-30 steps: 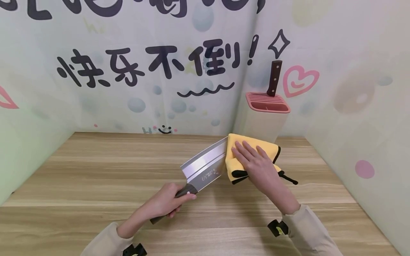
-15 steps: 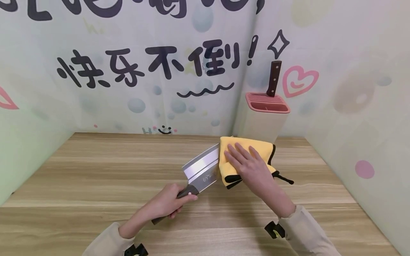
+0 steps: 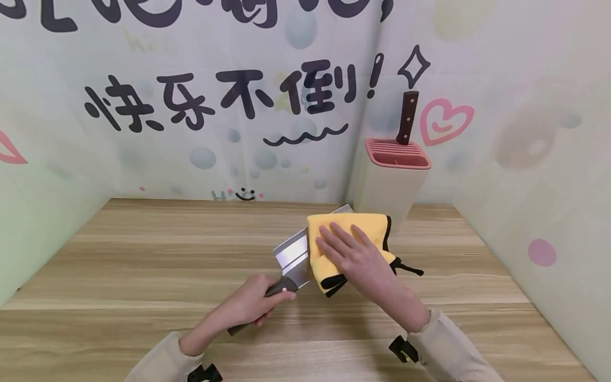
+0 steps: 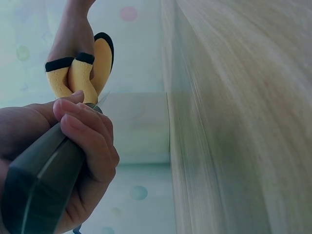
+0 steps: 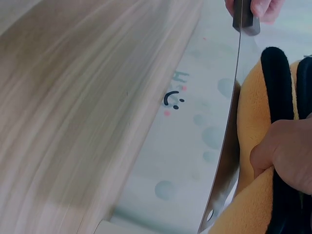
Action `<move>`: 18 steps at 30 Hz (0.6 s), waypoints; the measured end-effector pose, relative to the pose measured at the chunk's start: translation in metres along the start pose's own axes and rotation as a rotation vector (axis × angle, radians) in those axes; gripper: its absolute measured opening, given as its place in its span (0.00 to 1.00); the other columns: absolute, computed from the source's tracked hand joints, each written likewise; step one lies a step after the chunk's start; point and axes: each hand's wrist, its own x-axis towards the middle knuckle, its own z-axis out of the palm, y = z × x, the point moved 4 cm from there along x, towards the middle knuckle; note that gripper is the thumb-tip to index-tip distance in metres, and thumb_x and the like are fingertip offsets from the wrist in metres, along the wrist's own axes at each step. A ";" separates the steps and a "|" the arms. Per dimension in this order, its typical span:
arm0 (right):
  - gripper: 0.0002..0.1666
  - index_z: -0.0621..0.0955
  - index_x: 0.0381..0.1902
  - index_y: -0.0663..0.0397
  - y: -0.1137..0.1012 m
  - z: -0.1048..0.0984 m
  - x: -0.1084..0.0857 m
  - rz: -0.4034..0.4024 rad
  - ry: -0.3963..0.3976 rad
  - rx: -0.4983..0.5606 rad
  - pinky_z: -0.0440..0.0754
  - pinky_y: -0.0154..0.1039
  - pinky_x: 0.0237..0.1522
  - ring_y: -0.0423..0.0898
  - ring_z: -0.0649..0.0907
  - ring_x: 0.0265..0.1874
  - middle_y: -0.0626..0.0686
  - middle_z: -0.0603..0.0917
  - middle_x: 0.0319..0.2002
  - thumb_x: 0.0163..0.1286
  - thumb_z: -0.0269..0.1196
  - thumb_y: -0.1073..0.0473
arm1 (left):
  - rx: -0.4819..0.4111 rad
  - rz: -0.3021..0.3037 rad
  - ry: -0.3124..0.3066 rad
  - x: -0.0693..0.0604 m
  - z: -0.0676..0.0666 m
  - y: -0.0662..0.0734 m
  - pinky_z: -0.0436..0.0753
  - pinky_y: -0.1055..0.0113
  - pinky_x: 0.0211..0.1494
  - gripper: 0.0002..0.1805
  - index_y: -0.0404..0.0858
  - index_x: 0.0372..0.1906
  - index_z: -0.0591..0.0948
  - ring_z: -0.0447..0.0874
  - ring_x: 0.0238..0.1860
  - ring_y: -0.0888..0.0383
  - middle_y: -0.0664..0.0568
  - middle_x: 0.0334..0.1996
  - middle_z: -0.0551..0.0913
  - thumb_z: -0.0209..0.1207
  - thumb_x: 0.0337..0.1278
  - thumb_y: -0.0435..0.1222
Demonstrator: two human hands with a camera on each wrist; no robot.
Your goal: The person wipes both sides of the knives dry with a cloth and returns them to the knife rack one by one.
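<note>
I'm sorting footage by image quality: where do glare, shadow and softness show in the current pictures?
Head: bright glare on the held knife, soft shadow on the table below the right hand; left wrist: bluish cast, table grain blurred; right wrist: table grain soft too, cloth comparatively clear.

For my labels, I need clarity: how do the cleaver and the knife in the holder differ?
The cleaver is gripped by the left hand; the knife stands in the holder. The cleaver's blade shows, partly covered by the yellow cloth; the knife's blade is hidden. Both have dark handles.
</note>
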 end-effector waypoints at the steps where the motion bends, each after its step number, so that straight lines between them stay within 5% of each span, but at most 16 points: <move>1: 0.34 0.72 0.57 0.52 -0.002 0.000 0.000 -0.008 0.001 0.001 0.67 0.51 0.56 0.50 0.67 0.60 0.53 0.70 0.59 0.49 0.65 0.72 | -0.001 0.002 -0.001 0.000 0.000 0.000 0.67 0.72 0.07 0.19 0.34 0.20 0.70 0.63 0.04 0.68 0.57 0.06 0.66 0.55 0.56 0.44; 6: 0.33 0.71 0.58 0.52 -0.010 -0.002 0.002 -0.061 0.024 -0.011 0.67 0.50 0.57 0.49 0.67 0.60 0.52 0.70 0.60 0.51 0.65 0.67 | -0.007 0.017 -0.002 0.000 0.000 0.000 0.67 0.71 0.07 0.20 0.33 0.20 0.70 0.63 0.04 0.68 0.57 0.06 0.66 0.55 0.56 0.45; 13: 0.27 0.72 0.56 0.51 -0.022 -0.004 0.003 -0.161 0.082 -0.048 0.68 0.49 0.56 0.48 0.68 0.60 0.51 0.70 0.59 0.58 0.48 0.68 | 0.004 0.004 -0.017 0.001 0.000 -0.001 0.68 0.72 0.07 0.18 0.32 0.21 0.71 0.63 0.04 0.67 0.57 0.07 0.67 0.54 0.58 0.43; 18: 0.25 0.72 0.56 0.49 -0.028 -0.005 0.003 -0.221 0.107 -0.062 0.68 0.48 0.57 0.47 0.67 0.60 0.51 0.69 0.60 0.60 0.47 0.66 | -0.015 0.006 -0.032 0.001 0.000 -0.001 0.68 0.72 0.08 0.21 0.31 0.22 0.71 0.63 0.04 0.66 0.57 0.07 0.67 0.54 0.57 0.45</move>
